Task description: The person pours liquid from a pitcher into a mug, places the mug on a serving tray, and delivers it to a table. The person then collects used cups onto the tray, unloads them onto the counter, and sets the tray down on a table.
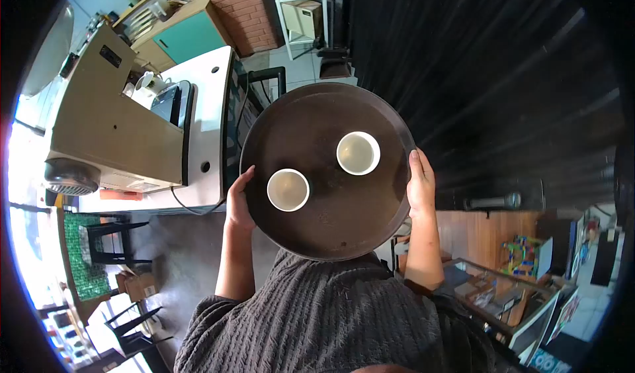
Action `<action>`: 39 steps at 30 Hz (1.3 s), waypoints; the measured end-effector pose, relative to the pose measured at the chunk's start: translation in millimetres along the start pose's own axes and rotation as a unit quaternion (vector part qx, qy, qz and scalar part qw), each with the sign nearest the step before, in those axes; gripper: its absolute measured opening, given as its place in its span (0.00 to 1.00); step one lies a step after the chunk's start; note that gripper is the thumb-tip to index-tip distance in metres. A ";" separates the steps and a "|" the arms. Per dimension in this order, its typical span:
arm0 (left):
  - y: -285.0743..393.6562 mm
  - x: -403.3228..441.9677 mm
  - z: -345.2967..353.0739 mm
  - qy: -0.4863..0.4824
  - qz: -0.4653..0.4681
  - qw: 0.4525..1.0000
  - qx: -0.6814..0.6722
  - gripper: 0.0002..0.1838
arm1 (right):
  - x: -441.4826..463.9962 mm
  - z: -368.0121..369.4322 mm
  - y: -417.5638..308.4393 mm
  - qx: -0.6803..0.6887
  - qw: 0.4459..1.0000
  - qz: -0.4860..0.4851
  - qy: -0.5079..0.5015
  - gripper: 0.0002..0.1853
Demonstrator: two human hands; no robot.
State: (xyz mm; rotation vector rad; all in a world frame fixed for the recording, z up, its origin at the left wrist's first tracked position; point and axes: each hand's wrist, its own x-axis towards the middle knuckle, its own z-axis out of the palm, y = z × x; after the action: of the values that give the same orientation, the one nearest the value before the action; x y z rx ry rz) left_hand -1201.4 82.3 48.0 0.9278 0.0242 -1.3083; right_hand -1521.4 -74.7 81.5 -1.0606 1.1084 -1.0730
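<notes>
A round dark brown serving tray (324, 231) is held out in front of my body. My left hand (240, 197) grips its left rim, thumb over the edge and the other fingers hidden beneath. On the opposite rim, my right hand (421, 182) holds the tray the same way. Two white cups stand upright on it, apart from each other. One cup (288, 190) is near my left hand; the other cup (358, 153) sits farther forward and to the right. Both seem to contain a little pale liquid, though I cannot tell what it is.
To the left, a white-topped counter (210, 131) carries a large beige machine (119, 121) with a cable. A black wall or door (489, 95) with a handle (495, 201) rises close on the right. Ahead are a white shelf rack (289, 32) and a teal-doored cabinet (192, 39).
</notes>
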 end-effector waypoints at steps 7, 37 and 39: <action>28.7 93.5 59.7 -0.003 0.009 1.000 -0.030 0.18 | 131.3 30.7 4.8 0.014 0.999 -0.007 -0.038 0.22; 194.7 394.2 220.5 0.109 0.215 0.970 -0.042 0.20 | 637.3 261.5 -56.6 -0.101 0.949 -0.091 -0.284 0.22; 204.5 417.5 220.3 0.088 0.196 0.975 -0.049 0.21 | 668.1 269.7 -36.0 -0.111 0.954 -0.096 -0.263 0.23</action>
State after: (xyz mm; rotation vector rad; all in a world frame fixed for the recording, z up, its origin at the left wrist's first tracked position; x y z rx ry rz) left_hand -1006.6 -391.1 97.9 0.9079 0.0395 -0.8508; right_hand -1179.6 -709.5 55.3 -1.5509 0.7114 -0.7519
